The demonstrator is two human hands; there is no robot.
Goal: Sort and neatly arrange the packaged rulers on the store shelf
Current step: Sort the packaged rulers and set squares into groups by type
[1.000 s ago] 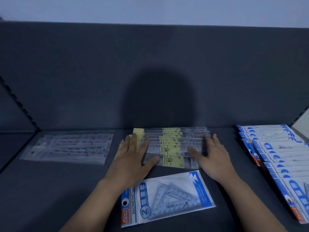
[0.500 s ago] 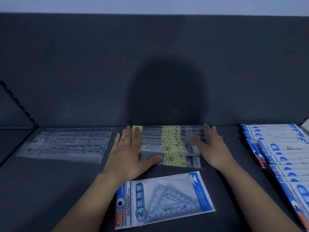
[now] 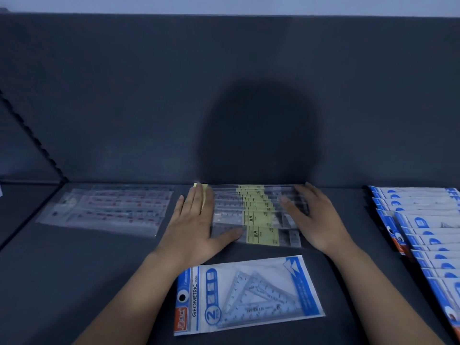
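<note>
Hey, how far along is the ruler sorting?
Looks done: clear-sleeved rulers with red and blue marks grouped at left; blue-and-white packets overlapping in a row at right. In hand: left hand and right hand press on the yellow-labelled clear rulers. Left: one blue-and-white triangle-ruler packet, askew in front.

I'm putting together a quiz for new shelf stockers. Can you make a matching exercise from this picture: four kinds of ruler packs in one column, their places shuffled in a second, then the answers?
Packs
1. yellow-label rulers
2. GEOMETRIC pack
3. red-marked clear packs
4. blue-and-white packs

Places
A. far right, in an overlapping row
B. far left, untouched
C. nearest the person, lying alone
D. centre, under the left hand and right hand

Pairs: 1-D, 2-C, 3-B, 4-A
</note>
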